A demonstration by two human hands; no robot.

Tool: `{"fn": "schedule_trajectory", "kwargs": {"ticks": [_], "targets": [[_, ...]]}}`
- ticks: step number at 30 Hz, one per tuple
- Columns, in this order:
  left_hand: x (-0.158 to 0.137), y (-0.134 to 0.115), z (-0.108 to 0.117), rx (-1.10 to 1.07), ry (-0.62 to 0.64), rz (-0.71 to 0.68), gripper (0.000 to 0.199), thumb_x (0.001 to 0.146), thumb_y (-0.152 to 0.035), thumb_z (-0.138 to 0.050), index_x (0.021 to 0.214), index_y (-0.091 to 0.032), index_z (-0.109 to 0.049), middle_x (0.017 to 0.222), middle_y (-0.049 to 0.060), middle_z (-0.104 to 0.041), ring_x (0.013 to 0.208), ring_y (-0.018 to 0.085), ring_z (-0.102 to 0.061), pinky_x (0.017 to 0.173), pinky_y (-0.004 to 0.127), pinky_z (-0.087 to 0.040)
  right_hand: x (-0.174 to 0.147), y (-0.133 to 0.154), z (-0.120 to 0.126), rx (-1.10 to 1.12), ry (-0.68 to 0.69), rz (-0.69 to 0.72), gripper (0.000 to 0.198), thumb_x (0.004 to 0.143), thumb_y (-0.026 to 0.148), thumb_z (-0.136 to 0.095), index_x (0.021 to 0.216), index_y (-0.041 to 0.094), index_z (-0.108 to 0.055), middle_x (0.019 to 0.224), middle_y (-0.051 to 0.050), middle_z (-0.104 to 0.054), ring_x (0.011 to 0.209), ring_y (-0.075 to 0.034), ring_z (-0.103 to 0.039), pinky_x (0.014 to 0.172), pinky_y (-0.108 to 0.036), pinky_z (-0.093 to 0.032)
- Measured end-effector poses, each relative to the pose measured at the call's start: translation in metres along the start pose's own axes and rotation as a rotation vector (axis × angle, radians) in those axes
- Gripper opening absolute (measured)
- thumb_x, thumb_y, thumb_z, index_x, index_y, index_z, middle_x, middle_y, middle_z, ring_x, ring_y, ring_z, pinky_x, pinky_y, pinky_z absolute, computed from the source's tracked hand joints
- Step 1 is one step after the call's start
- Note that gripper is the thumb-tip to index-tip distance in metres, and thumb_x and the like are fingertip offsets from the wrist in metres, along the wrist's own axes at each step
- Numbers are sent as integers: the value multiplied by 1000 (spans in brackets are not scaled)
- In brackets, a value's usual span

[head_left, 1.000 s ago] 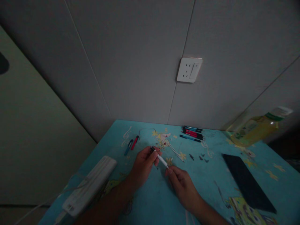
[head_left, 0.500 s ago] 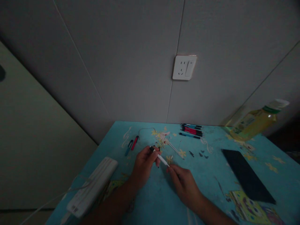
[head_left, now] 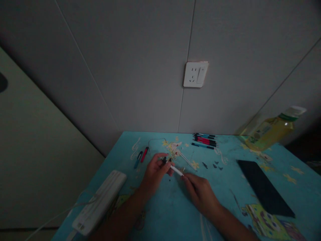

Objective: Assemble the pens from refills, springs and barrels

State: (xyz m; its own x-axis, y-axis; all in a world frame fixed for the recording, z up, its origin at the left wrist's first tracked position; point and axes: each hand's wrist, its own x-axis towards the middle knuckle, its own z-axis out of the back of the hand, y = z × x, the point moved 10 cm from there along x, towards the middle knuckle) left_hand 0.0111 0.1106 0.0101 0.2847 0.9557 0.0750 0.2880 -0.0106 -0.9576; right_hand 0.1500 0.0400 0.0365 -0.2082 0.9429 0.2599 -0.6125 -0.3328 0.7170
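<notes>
A slim white pen [head_left: 177, 170] with a black end is held slanting over the blue tabletop, between both hands. My left hand [head_left: 155, 170] closes on it near the black end, thumb along the barrel and index finger partly raised. My right hand [head_left: 200, 189] pinches the lower white end between thumb and fingertips; those fingers hide the very tip. Just left of my left hand lie a red pen [head_left: 144, 154] and a blue pen piece [head_left: 138, 159]. Small black pieces [head_left: 217, 165] are scattered right of the white pen.
Several red, blue and black pens [head_left: 205, 140] lie in a row at the back. A yellow liquid bottle [head_left: 269, 134] stands at the right rear, near a flat black rectangle [head_left: 264, 187]. A white power strip [head_left: 100, 202] with a cable lies at left. Behind is a wall with a socket [head_left: 196, 74].
My left index finger has lifted away from the pen's black end. My right hand has shifted slightly right, still pinching the white end. The camera view has tilted a little.
</notes>
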Motion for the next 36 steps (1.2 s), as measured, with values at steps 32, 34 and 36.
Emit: {"fn": "schedule_trajectory", "kwargs": {"ticks": [32, 34, 36], "targets": [[7, 48, -2, -150, 88, 211, 32, 87, -44, -60, 99, -15, -57, 72, -1, -57, 56, 9, -52, 49, 21, -37, 21, -58, -3, -542, 68, -158, 23, 98, 26, -38, 107, 21, -58, 96, -5, -71, 84, -19, -68, 70, -25, -42], [6, 44, -4, -183, 93, 218, 28, 85, -41, -63, 94, -15, -57, 74, 0, -60, 58, 9, -54, 52, 21, -40, 22, -58, -7, -564, 74, -152, 26, 100, 29, -35, 108, 22, -59, 100, -5, -72, 86, -19, -69, 72, -25, -43], [4, 41, -6, -211, 88, 238, 27, 85, -39, -65, 92, -14, -57, 79, 2, -64, 63, 11, -59, 58, 23, -44, 23, -60, -9, -591, 77, -160, 29, 102, 31, -32, 108, 24, -59, 101, -5, -72, 86, -19, -69, 72, -26, -44]]}}
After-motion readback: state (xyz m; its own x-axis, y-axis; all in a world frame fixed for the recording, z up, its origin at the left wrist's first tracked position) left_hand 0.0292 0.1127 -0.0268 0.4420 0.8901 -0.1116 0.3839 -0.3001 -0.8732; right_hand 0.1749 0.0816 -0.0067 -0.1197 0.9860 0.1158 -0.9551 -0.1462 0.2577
